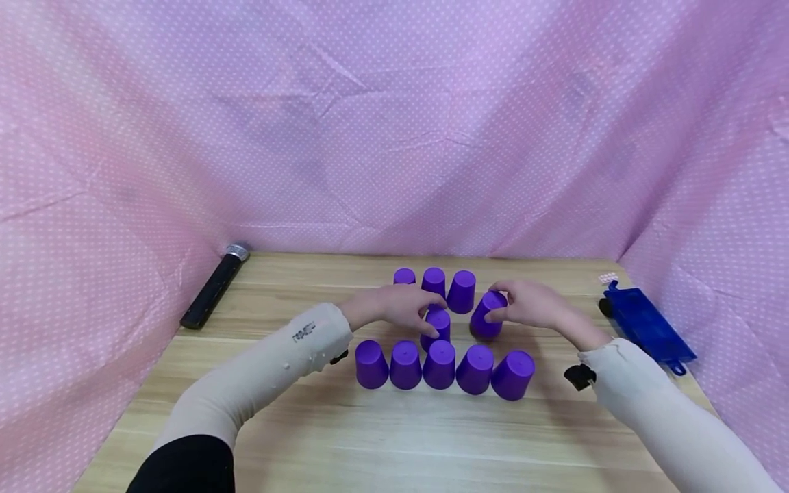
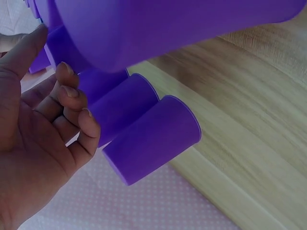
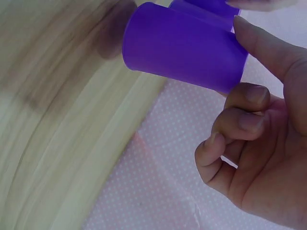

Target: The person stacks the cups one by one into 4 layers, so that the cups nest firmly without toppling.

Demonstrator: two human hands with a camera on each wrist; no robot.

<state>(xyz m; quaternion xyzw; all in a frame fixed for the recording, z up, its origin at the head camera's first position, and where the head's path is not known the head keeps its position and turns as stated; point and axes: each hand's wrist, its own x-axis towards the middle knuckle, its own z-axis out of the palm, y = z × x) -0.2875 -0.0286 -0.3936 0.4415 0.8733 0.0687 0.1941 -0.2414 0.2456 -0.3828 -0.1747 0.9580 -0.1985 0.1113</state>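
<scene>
Upside-down purple cups stand on the table. My left hand [image 1: 409,306] pinches a middle cup [image 1: 438,320] between thumb and index finger, just behind the front row. Its other fingers curl loosely in the left wrist view, where a near cup [image 2: 182,24] fills the top. To the right, my right hand [image 1: 527,303] holds another cup [image 1: 485,320] by its upper end, thumb on the near side. That cup [image 3: 184,48] looks slightly tilted in the head view. Several cups form the front row [image 1: 440,366]; three stand behind, the leftmost [image 1: 404,276] partly hidden by my left hand.
A black microphone [image 1: 216,287] with a silver head lies at the table's left edge. On the right edge is a blue plastic object [image 1: 650,325]. Pink dotted cloth [image 1: 394,137] hangs around the back and sides of the wooden table [image 1: 345,445].
</scene>
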